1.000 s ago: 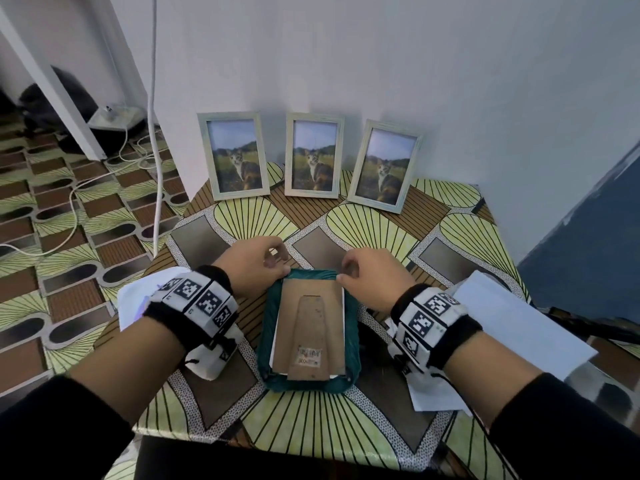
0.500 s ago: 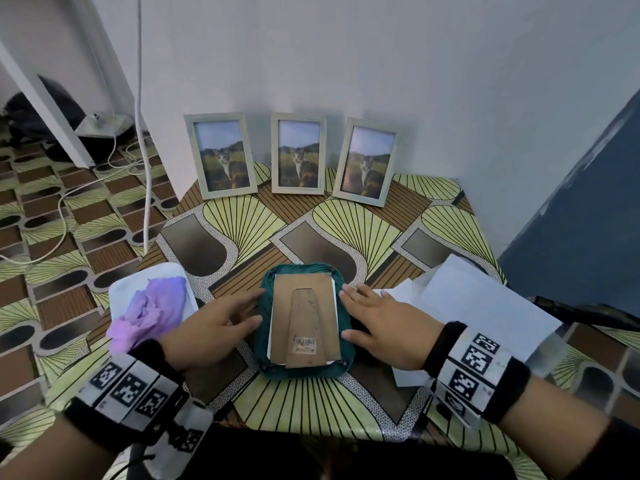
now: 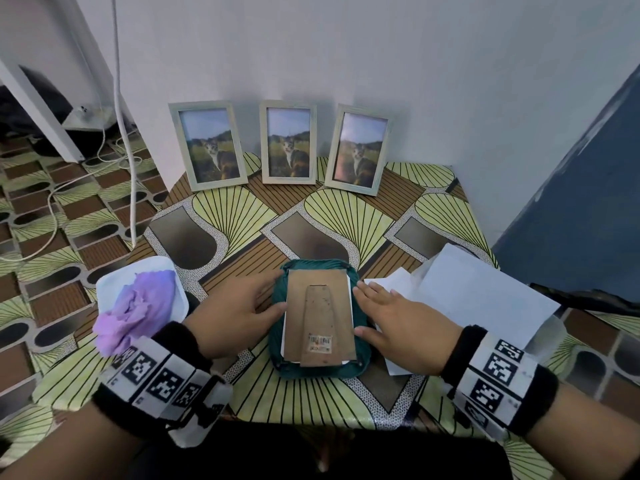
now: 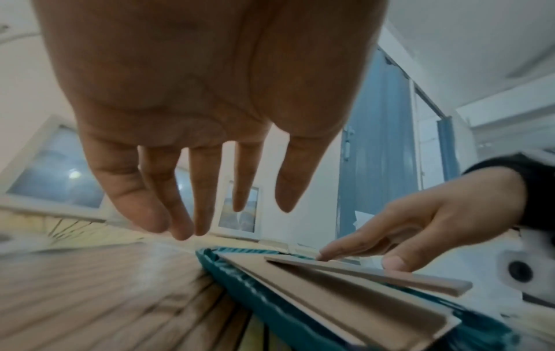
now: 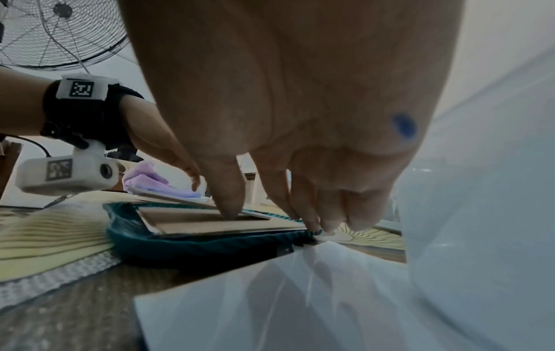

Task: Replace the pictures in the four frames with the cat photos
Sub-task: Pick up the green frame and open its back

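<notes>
Three pale frames with cat photos [image 3: 209, 145] [image 3: 288, 147] [image 3: 358, 150] lean on the wall at the back of the table. A fourth frame [image 3: 320, 320] lies face down on a teal cloth [image 3: 317, 264] in the middle, showing its brown back board and stand. My left hand [image 3: 256, 296] is beside its left edge with straight fingers; in the left wrist view the left hand [image 4: 210, 190] hovers over the table. My right hand [image 3: 377, 310] lies along the right edge. In the right wrist view its thumb tip rests on the back board [image 5: 210, 223] and the fingertips [image 5: 327, 228] reach the cloth's rim.
A white tray [image 3: 110, 282] with a crumpled purple cloth [image 3: 138, 306] sits at the left front. White papers [image 3: 478, 296] lie to the right of the frame. A white cable [image 3: 121, 116] hangs left of the table and a blue door [image 3: 588, 168] stands at the right.
Both hands have drawn back from the frame's top edge to its two sides. Their fingers, curled a second ago, now lie straight. The frame has not moved.
</notes>
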`<state>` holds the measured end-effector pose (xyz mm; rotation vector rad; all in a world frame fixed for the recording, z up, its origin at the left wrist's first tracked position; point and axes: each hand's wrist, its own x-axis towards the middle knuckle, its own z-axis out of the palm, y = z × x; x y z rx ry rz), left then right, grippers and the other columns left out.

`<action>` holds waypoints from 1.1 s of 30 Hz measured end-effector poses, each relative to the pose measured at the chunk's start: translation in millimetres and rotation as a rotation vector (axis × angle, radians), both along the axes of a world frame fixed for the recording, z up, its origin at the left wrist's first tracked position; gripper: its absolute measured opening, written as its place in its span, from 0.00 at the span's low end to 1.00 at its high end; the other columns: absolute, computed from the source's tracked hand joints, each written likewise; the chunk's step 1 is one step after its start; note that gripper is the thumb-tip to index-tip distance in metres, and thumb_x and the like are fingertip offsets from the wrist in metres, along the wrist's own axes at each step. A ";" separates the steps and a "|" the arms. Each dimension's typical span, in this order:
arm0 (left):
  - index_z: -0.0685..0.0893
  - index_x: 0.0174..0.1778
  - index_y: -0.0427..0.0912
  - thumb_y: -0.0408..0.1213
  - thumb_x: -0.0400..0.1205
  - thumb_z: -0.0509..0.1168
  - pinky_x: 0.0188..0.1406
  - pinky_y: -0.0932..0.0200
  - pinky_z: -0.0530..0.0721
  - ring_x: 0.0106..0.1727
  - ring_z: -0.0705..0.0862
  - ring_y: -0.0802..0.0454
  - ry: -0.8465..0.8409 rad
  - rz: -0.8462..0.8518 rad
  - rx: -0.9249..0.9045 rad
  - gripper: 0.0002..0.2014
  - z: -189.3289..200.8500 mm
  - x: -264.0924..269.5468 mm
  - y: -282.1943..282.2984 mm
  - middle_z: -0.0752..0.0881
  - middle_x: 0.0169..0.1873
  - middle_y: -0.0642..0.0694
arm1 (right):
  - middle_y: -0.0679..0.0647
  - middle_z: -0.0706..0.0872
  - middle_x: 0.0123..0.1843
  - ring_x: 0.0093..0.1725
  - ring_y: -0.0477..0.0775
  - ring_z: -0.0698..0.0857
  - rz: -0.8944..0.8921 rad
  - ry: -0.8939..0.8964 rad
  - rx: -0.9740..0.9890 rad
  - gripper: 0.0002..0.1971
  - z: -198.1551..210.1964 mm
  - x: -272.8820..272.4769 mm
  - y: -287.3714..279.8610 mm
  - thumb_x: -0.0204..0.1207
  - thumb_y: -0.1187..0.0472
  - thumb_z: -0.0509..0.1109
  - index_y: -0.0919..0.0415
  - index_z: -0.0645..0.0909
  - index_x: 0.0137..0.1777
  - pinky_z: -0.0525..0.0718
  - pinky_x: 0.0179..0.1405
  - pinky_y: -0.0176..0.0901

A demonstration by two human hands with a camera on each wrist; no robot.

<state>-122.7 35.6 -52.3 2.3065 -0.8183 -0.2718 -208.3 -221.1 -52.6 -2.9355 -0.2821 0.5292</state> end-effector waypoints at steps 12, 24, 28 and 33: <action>0.54 0.83 0.54 0.69 0.81 0.33 0.78 0.41 0.67 0.83 0.61 0.42 -0.392 -0.309 0.685 0.37 11.1 -4.2 -52.2 0.57 0.85 0.42 | 0.55 0.41 0.89 0.87 0.50 0.43 -0.069 0.011 0.117 0.34 -13.7 9.2 1.0 0.87 0.57 0.58 0.60 0.46 0.87 0.52 0.86 0.50; 0.73 0.57 0.57 0.74 0.77 0.40 0.37 0.54 0.82 0.44 0.84 0.49 -0.400 -0.171 0.631 0.30 5.4 -16.5 -65.1 0.80 0.56 0.55 | 0.55 0.37 0.88 0.87 0.51 0.40 -0.096 0.050 0.146 0.34 -17.1 10.0 3.9 0.87 0.60 0.57 0.61 0.43 0.87 0.49 0.86 0.50; 0.74 0.55 0.57 0.69 0.75 0.53 0.40 0.54 0.82 0.45 0.83 0.50 -0.330 -0.092 0.561 0.23 8.2 -19.7 -68.4 0.81 0.54 0.56 | 0.54 0.36 0.88 0.87 0.51 0.38 -0.110 0.038 0.158 0.35 -14.9 9.2 8.8 0.86 0.64 0.56 0.61 0.41 0.87 0.45 0.84 0.50; 0.75 0.63 0.48 0.55 0.80 0.55 0.50 0.49 0.84 0.51 0.84 0.45 -0.238 -0.051 0.476 0.20 10.8 -24.9 -69.4 0.83 0.57 0.49 | 0.53 0.37 0.88 0.87 0.50 0.38 -0.095 0.059 0.234 0.36 -12.4 9.9 12.8 0.84 0.68 0.56 0.59 0.41 0.87 0.45 0.85 0.51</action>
